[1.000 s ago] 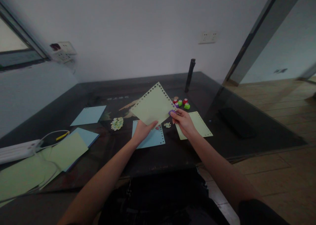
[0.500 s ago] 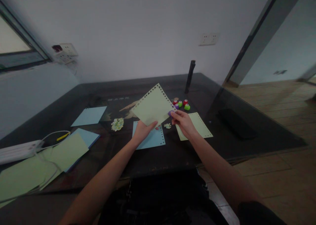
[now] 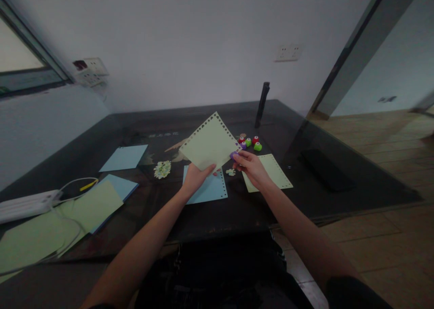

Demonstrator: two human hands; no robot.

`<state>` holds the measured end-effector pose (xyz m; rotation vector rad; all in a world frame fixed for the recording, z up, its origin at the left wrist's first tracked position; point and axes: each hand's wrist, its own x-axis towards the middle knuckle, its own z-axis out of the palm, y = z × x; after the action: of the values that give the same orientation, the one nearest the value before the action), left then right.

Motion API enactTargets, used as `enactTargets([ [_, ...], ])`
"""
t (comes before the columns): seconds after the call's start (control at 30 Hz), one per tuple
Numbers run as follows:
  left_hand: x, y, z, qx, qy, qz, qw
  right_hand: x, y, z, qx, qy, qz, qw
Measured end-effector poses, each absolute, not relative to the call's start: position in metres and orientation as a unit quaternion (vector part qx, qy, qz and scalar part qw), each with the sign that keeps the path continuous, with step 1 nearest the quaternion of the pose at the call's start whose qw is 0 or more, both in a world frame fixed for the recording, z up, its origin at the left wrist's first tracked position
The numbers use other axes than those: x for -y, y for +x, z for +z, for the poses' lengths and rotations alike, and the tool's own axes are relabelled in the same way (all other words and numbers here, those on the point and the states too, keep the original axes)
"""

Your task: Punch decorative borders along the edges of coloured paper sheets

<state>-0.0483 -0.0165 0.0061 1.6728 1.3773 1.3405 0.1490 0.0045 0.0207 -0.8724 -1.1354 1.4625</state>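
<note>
Two hands work one green sheet held above the table. Left hand pinches its lower corner; right hand grips a purple punch on its right edge. Keep the sheet taut and the punch square to the edge, judging by the hole row. Below lie a blue sheet, spare punches and a dark glass table by a white wall.

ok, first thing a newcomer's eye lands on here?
The pale green sheet with punched edges, held up mid-frame by the left hand, while the right hand holds a small purple punch at its right corner. Behind it, bright red and green punches cluster on the dark table.
</note>
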Motion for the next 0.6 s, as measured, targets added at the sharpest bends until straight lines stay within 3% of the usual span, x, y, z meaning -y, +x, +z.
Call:
enactTargets([
  [0.6, 0.0146, -0.0539, 0.0123, -0.549, 0.599, 0.512, 0.279, -0.0031, 0.1485, 0.0236, 0.473, -0.359, 0.631, 0.5],
])
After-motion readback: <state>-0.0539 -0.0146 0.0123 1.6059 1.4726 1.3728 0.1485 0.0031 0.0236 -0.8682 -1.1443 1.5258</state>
